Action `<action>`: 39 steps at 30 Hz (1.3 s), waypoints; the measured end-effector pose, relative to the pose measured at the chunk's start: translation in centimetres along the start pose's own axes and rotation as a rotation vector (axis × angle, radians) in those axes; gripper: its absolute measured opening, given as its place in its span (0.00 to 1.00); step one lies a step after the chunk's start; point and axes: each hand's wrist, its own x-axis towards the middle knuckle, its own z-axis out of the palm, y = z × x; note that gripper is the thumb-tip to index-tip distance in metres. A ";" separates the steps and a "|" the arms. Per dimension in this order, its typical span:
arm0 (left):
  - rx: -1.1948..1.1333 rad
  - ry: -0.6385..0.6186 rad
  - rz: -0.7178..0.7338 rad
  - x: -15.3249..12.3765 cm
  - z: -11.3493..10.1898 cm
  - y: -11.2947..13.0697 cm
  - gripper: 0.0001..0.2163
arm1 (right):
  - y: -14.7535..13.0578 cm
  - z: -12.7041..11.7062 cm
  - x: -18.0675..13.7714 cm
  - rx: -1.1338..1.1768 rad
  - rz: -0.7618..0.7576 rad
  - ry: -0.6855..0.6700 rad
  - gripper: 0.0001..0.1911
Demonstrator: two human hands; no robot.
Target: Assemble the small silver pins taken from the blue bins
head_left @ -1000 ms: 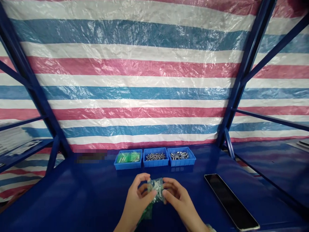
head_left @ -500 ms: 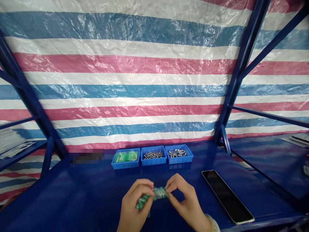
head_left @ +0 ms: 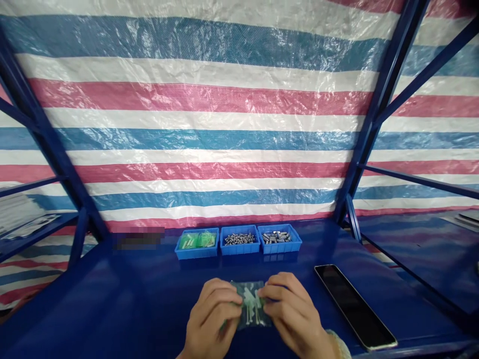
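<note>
The left hand and right hand pinch a small bag above the table; pieces are already inside, though I can't tell whether it's sealed. Trays beyond stand stocked.

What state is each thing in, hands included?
Left hand: closed on the clear bag at its left side
Right hand: closed on its right side
Clear bag: held between both hands, pale pieces inside; whether sealed, unclear
Left blue bin: holding green packets
Middle blue bin: holding small metallic pieces
Right blue bin: holding metallic pieces
Black-screened device: lying flat, screen dark
</note>
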 end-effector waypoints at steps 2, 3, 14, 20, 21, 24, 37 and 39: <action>-0.200 -0.096 -0.368 0.3 0.4 0.4 0.10 | -0.2 0.6 0.5 0.203 0.208 0.069 0.10; -0.307 -0.145 -0.562 0.3 0.7 0.6 0.09 | -0.2 1.0 0.6 0.279 0.332 0.098 0.08; -0.011 -0.191 -0.796 2.6 -1.5 -9.2 0.12 | 2.0 3.0 -0.4 0.636 0.800 0.096 0.15; 0.283 -0.300 -0.828 5.7 -2.2 -18.5 0.10 | 2.2 2.2 -0.2 0.668 0.840 0.094 0.14; 0.316 -0.350 -0.827 5.8 -1.8 -19.2 0.10 | 2.3 2.2 -0.2 0.666 0.845 0.076 0.15; 0.406 -0.449 -0.808 5.4 -0.7 -19.8 0.12 | 2.4 2.0 -0.2 0.660 0.848 0.069 0.15; 0.512 -0.480 -0.676 9.3 -2.1 -22.0 0.14 | 2.1 1.7 0.2 0.651 0.889 0.117 0.16; 0.538 -0.509 -0.666 9.6 -2.1 -22.4 0.14 | 2.1 1.5 0.3 0.657 0.891 0.106 0.16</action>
